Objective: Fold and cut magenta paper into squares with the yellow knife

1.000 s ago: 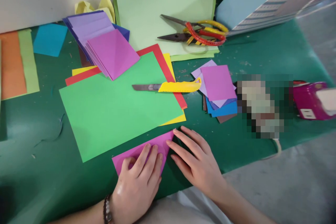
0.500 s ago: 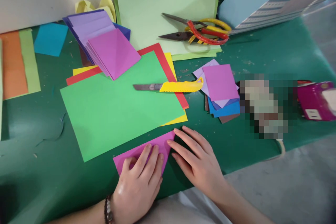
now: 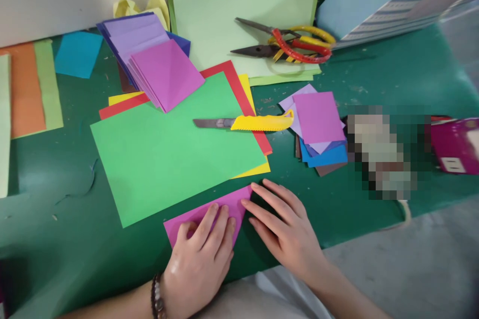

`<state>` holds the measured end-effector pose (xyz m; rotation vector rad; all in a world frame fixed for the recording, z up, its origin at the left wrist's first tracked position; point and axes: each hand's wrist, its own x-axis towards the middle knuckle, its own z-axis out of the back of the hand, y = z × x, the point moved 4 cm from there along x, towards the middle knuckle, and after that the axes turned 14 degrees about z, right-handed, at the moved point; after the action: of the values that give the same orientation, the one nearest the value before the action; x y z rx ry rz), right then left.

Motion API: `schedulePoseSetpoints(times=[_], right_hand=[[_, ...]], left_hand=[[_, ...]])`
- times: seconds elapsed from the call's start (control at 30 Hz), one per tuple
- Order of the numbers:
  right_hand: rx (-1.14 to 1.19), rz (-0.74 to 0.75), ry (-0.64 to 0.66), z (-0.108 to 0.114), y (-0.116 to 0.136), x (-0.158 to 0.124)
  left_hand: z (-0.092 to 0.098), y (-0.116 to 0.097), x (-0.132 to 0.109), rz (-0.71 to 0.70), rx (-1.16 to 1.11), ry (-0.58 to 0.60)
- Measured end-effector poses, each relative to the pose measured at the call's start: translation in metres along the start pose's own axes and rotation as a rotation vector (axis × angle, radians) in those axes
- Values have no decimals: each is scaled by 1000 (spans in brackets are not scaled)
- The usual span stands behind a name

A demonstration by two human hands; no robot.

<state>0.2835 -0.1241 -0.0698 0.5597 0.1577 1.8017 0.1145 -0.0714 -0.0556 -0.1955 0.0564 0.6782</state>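
Observation:
A magenta sheet of paper (image 3: 236,203), seemingly folded, lies on the green tabletop close to me. My left hand (image 3: 204,254) rests on it with fingers laid flat, hiding its lower middle. At the paper's upper right corner, the fingertips of my right hand (image 3: 284,224) touch the edge, fingers stretched out. Just beyond is a large green sheet (image 3: 164,159) on top of red (image 3: 239,89) and yellow sheets. A yellow-handled utility knife (image 3: 262,122) lies across these sheets, blade pointing left.
Folded purple and magenta papers (image 3: 168,72) overlap the green sheet's far edge. Red- and yellow-handled scissors and pliers (image 3: 299,42) lie on pale green sheets (image 3: 209,15). To the right are small square papers (image 3: 318,117), a blurred-out object (image 3: 381,154) and a magenta packet (image 3: 454,144).
The whole view has shifted slightly, so things appear a little farther right. Both hands keep nearly the same place on the magenta paper.

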Motion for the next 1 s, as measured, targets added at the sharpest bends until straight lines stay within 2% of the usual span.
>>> schedulePoseSetpoints(times=[0.17, 0.83, 1.0], right_hand=[[21, -77, -49, 2, -4, -3], [-39, -249, -33, -4, -6, 1], [31, -283, -167, 4, -8, -1]], left_hand=[[-1, 0, 0, -8, 8, 7], [-4, 1, 0, -7, -4, 4], [-4, 1, 0, -8, -11, 1]])
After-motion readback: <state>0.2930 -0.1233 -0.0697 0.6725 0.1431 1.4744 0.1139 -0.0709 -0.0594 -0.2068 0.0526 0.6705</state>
